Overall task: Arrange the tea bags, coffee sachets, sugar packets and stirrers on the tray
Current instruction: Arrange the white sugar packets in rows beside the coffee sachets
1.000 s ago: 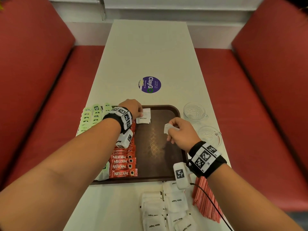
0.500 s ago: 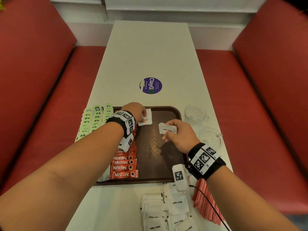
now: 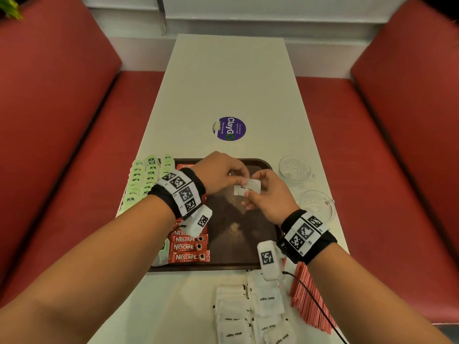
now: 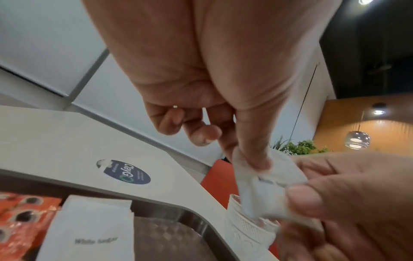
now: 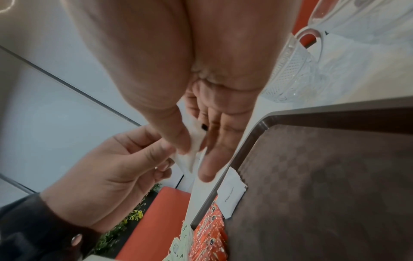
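both hands, left hand [image 3: 221, 171] and right hand [image 3: 267, 192], pinch one sugar packet [image 3: 247, 189] above the tray [image 3: 269, 234]; sugar step underway. next, probably lay it beside the packet already placed.

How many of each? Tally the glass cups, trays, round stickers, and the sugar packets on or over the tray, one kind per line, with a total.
glass cups: 2
tray: 1
round sticker: 1
sugar packets: 2, one pinched between the left hand and right hand, one lying on the tray
Total: 6
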